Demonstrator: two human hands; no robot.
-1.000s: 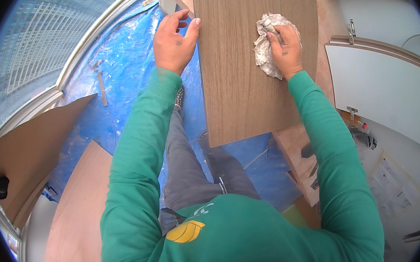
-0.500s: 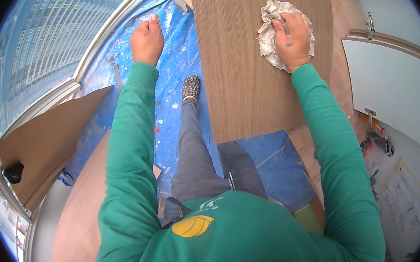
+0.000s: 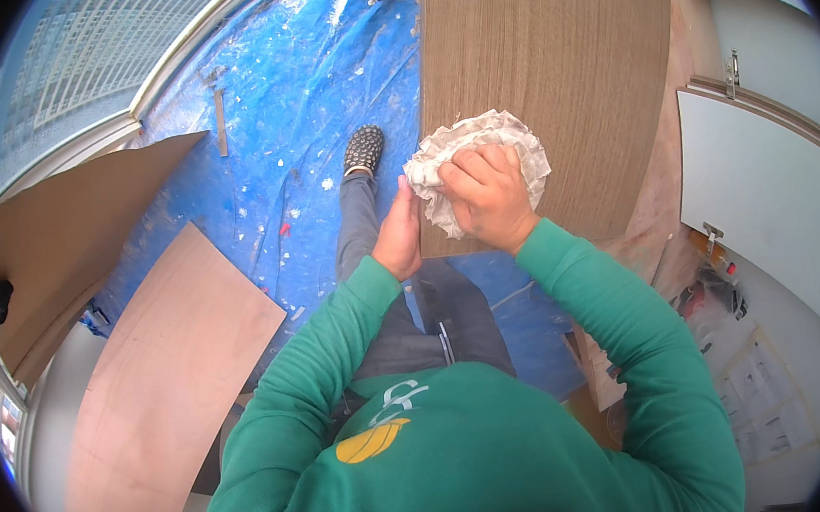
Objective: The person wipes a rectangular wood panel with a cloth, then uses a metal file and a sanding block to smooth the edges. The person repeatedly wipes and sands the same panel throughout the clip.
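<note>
Right hand (image 3: 492, 190) clutches rag (image 3: 477, 135), which lies under and around it on near-left part of board (image 3: 560, 77); left hand (image 3: 397, 240) just left at board's edge, grip unclear.

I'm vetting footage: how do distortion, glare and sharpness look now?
Head view for all: fisheye bows the pale wood sheet; the corners are black; whitish sheen marks the blue floor sheet; grain on the brown panel reads clearly; wall papers at lower right look faint.
</note>
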